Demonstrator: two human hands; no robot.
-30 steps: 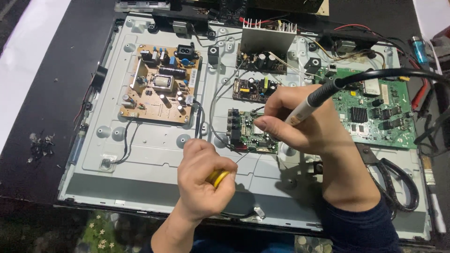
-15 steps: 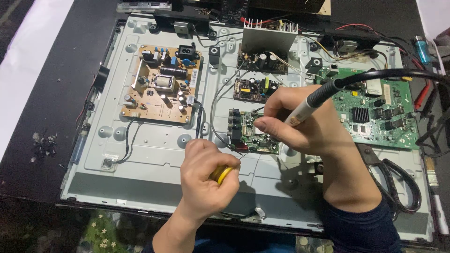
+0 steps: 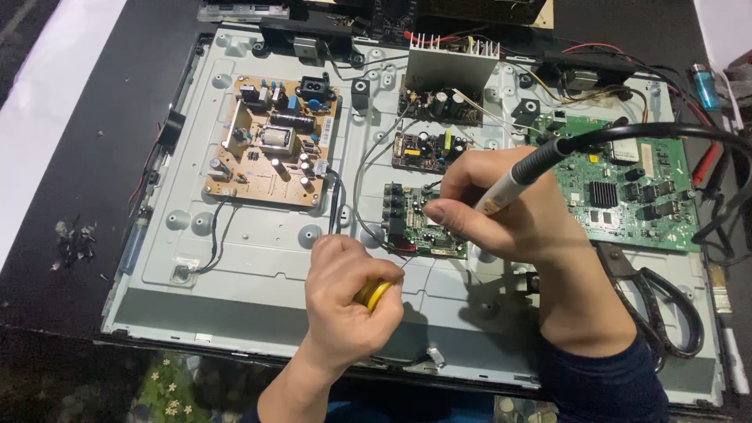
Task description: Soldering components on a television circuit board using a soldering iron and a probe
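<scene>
The grey metal chassis pan holds several circuit boards. The right hand pinches a grey pen-shaped soldering iron, its tip over the small green circuit board. Just below-left, the left hand is fisted around a yellow round-ended tool.

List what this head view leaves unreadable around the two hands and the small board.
- Soldering iron tip: hidden behind the right hand.
- Yellow item: mostly wrapped by the left hand; kind unclear.
- Small green board: right part covered by fingers; parts too small.
- Scissors: blades under the right wrist.
</scene>
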